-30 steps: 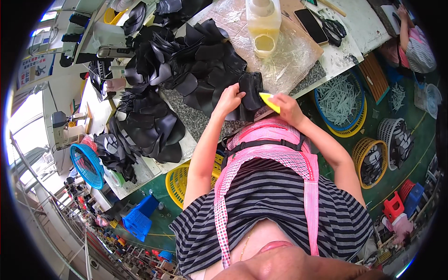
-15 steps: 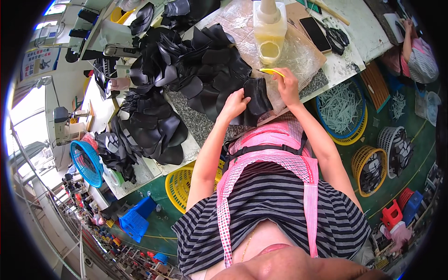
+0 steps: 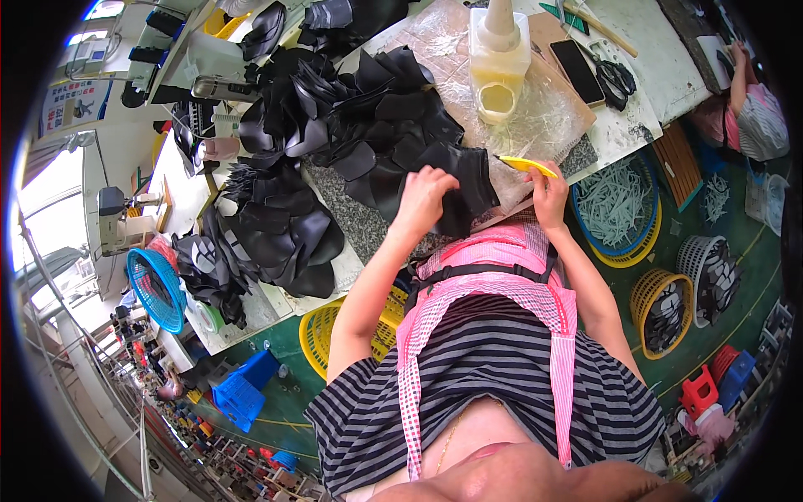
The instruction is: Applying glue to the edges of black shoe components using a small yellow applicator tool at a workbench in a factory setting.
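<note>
My left hand has its fingers curled onto a black leather piece at the table's near edge. That piece lies in a fanned stack whose layered edges show on the right. Between the fingers of my right hand is a slim yellow-handled brush, its small dark tip pointing left toward the stack's edge. Beyond the brush stands a whitish plastic glue bottle, with pale yellow liquid inside and a cut opening facing me. Loose heaps of black leather pieces spread out left of the stack.
A phone and black scissors lie at the back right. A blue basket of white strips stands below the table's right side. A yellow basket sits under the near edge. Another person works at far right.
My right hand has moved right and nearer, carrying the brush from beside the bottle's opening to the stack's edge. My left hand has shifted slightly right, its fingers repositioned on the leather.
</note>
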Demonstrator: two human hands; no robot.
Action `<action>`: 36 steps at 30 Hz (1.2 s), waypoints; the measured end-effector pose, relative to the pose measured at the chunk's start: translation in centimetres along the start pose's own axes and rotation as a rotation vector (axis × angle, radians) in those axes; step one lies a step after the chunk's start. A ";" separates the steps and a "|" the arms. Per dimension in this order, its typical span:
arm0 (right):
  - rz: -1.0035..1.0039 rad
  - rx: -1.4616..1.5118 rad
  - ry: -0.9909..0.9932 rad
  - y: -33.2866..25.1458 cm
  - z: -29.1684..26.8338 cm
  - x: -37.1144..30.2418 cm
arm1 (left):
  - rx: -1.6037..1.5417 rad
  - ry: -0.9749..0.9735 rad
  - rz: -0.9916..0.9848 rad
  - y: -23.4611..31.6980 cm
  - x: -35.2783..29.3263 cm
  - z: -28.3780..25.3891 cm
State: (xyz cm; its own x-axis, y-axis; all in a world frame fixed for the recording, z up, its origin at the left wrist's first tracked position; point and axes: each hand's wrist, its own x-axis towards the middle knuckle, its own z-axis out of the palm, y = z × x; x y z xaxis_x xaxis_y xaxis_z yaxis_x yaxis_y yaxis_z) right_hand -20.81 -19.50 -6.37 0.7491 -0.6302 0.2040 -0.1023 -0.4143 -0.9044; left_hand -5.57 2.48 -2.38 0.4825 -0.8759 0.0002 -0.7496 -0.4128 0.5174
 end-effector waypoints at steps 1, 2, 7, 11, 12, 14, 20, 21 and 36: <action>0.037 0.047 0.025 0.4 0.2 0.0 | 0.031 0.034 0.010 -0.4 0.8 -0.5; 0.042 0.046 0.028 0.7 0.4 -0.1 | 0.029 0.038 -0.001 -0.8 1.3 -0.7; 0.093 0.123 0.051 0.9 0.9 0.0 | 0.067 0.038 -0.136 -1.6 3.9 -1.0; 0.131 0.152 0.091 1.4 0.2 -0.6 | 0.178 -0.020 0.003 -1.9 4.3 -1.9; 0.138 0.135 0.090 1.4 -0.1 -0.7 | 0.179 -0.024 -0.001 -2.4 3.9 -1.8; 0.147 0.121 0.083 1.4 -0.6 -1.0 | 0.166 -0.031 0.285 -3.5 2.7 -1.3; 0.222 0.188 0.078 2.3 -0.7 -2.1 | 0.060 -0.015 0.222 -2.9 3.7 -1.4; 0.224 0.189 0.078 2.3 -0.7 -2.0 | 0.113 -0.036 0.238 -3.2 4.4 -1.2; 0.145 0.268 0.007 0.3 0.9 -0.4 | -0.111 -0.117 0.263 0.2 0.1 -3.1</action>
State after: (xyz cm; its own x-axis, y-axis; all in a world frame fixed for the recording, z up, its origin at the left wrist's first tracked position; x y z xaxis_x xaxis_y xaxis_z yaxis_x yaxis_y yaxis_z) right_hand -20.51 -18.79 -7.04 0.7345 -0.6753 0.0674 -0.0310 -0.1326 -0.9907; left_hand -4.30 3.07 0.39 0.2180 -0.9746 0.0511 -0.7848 -0.1439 0.6028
